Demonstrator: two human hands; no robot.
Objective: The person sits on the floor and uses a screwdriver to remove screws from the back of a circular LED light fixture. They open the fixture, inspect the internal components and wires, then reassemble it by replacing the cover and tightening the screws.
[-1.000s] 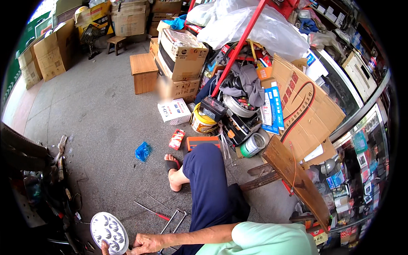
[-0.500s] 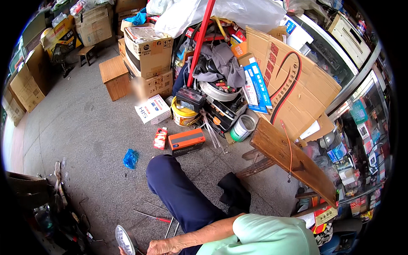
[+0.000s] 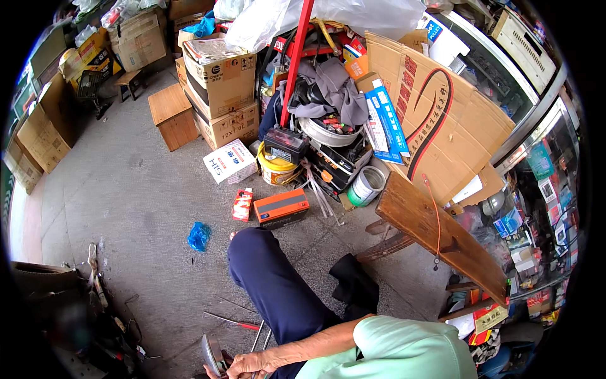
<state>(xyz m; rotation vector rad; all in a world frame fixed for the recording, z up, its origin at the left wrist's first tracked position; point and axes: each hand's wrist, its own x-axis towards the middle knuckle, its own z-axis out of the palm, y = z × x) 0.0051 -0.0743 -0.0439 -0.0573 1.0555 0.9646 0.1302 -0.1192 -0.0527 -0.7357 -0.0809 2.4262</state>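
Low in the view, my left hand (image 3: 211,372) shows only in part at the lower edge, its fingers against a round headlamp (image 3: 213,355) with a silvery rim. The lamp stands tilted, nearly edge-on. My right hand (image 3: 247,364) is closed right beside the lamp's back; what its fingers grip is hidden. The forearm comes in from the right out of a light green sleeve. Next to my dark blue trouser leg, a long thin tool with a red handle (image 3: 248,325) lies on the floor near some metal rods (image 3: 257,336).
Ahead on the floor are an orange-and-black battery (image 3: 281,209), a small red box (image 3: 242,204) and a blue plastic bag (image 3: 199,236). A wooden bench (image 3: 442,237) stands to the right, before a glass display case. Cartons (image 3: 221,79) and a yellow bucket (image 3: 276,170) stand farther off; dark clutter fills the lower left.
The headlamp has turned from showing its glass face to nearly edge-on. My right hand has moved slightly right with it. The whole view has shifted a little.
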